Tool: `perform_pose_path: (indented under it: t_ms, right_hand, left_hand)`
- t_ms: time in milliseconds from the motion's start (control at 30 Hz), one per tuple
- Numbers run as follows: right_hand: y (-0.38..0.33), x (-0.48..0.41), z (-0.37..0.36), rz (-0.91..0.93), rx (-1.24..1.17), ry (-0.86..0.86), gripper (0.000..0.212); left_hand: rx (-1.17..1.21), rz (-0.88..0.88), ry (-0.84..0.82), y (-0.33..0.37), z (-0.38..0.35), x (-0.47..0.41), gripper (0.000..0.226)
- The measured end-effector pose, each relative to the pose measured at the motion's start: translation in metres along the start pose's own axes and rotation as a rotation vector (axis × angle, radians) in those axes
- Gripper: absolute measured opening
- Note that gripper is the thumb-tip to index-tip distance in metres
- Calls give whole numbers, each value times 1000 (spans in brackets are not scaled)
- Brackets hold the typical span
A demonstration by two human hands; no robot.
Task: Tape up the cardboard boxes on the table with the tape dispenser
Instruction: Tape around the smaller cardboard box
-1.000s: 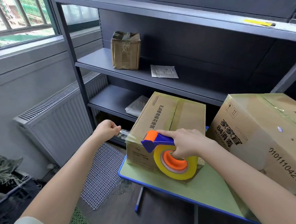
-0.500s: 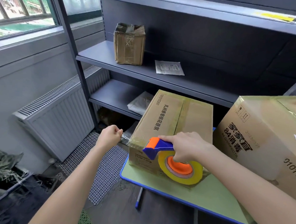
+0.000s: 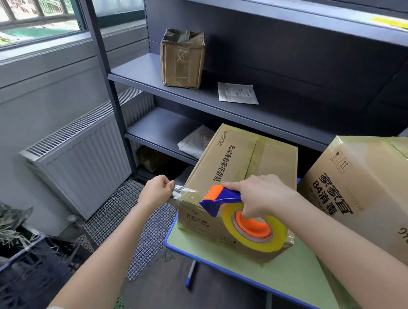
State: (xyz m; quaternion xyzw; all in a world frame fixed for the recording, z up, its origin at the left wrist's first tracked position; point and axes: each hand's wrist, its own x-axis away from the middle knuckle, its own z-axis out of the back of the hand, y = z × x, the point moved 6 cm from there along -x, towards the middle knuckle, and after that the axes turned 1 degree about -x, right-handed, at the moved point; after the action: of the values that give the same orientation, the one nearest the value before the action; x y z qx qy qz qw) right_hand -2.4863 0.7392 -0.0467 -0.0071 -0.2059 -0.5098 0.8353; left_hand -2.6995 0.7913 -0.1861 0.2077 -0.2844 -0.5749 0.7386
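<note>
At the box [image 3: 240,161], right hand [image 3: 262,195] clamps tape dispenser [image 3: 222,200], left hand [image 3: 156,192] pinches tape [image 3: 186,193]

A box [image 3: 245,161] sits on the counter [image 3: 286,276], a bigger box [image 3: 366,198] to its right; the shelf unit [image 3: 224,101] stands behind, a radiator [image 3: 84,162] left.
</note>
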Motion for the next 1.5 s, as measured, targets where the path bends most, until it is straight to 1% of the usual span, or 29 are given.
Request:
perform_pose_path:
  t_ms: [200, 333, 400, 467, 600, 700, 767, 867, 933, 967, 1000, 1067, 1100, 1167, 1200, 1267, 1300, 1367, 1467, 1500]
  right_hand:
    - [-2, -1, 0, 8, 10, -20, 74]
    - [-2, -1, -1, 10, 9, -32, 74]
    - [-1, -2, -1, 12, 6, -43, 74]
    - [-1, -2, -2, 22, 8, -53, 74]
    - [-1, -5, -3, 40, 25, -45, 75]
    - [-2, -6, -4, 63, 24, -64, 75]
    - [-2, -7, -5, 74, 22, -75, 75]
    - [0, -6, -6, 84, 24, -68, 75]
    - [3, -4, -5, 97, 13, -53, 76]
    - [5, -2, -5, 108, 1, -42, 76]
    - [7, -1, -4, 119, -20, -32, 76]
    - [11, 2, -3, 132, -80, -13, 73]
    - [12, 3, -3, 137, -105, -5, 71]
    - [14, 6, -3, 137, -135, 12, 67]
    - [15, 6, -3, 135, -144, 19, 66]
    - [13, 6, -2, 138, -153, 27, 65]
    - [12, 5, -2, 141, -154, 28, 64]
    - [9, 2, -1, 146, -147, 25, 65]
    - [5, -4, 1, 154, -141, 21, 65]
    - [3, -7, 2, 157, -134, 23, 64]
  left_hand:
    - [56, 45, -53, -3, -17, 5, 28]
    - [158, 86, -204, -7, -34, 5, 28]
    - [218, 107, -245, -9, -38, 5, 28]
    - [229, 105, -266, -9, -40, 7, 27]
    - [216, 98, -275, -6, -38, 11, 29]
    - [166, 82, -252, 0, -34, 11, 32]
    - [112, 72, -217, 1, -30, 9, 29]
    - [-4, 73, -215, -3, -26, 10, 23]
    - [-29, 19, -161, -2, -25, 14, 10]
    - [5, -41, -100, 1, -22, 18, 4]
    - [46, -126, -10, 8, -16, 27, 16]
    - [99, -385, 166, 27, -5, 49, 38]
    - [77, -537, 222, 37, -5, 62, 43]
    - [-106, -784, 276, 51, -19, 83, 43]
    - [-214, -827, 266, 51, -31, 87, 46]
    - [-355, -810, 227, 47, -52, 83, 55]
    - [-377, -805, 234, 45, -57, 79, 55]
    - [-406, -824, 275, 46, -56, 75, 44]
    - [-467, -812, 254, 44, -49, 68, 50]
    - [-472, -827, 268, 43, -45, 64, 47]
